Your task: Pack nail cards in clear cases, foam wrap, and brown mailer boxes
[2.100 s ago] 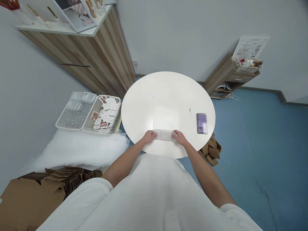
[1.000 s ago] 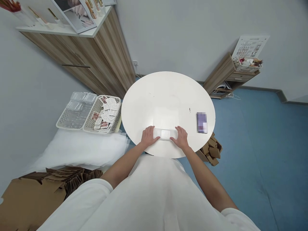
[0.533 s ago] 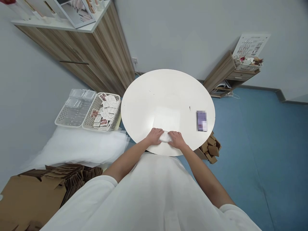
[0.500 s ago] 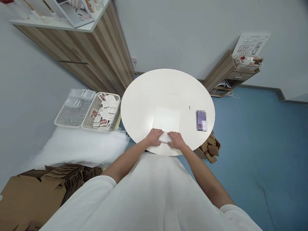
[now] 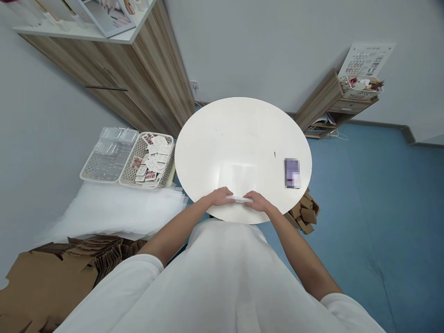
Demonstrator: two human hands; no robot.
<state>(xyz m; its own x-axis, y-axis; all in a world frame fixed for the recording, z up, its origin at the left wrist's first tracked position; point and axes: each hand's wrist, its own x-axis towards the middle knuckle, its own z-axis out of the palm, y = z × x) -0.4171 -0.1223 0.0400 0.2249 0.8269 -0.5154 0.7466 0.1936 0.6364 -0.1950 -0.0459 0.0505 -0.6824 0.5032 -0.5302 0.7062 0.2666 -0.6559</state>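
A small white folded bundle, apparently soft wrapping material, lies between my hands near the front edge of the round white table. My left hand grips its left end, with thumb and fingers closed on it. On the opposite end, my right hand is closed in the same way. The bundle looks thin and narrow from this angle, and I cannot make out what is inside it. A blurred purple item rests at the table's right side.
Left of the table stand a basket of clear plastic cases and a basket of printed cards. White translucent sheets lie below them, beside stacked flat cardboard. Small brown boxes sit under the table's right edge.
The white bundle has turned from showing a broad face to showing a thin edge. My hands have moved slightly apart, still holding its two ends.
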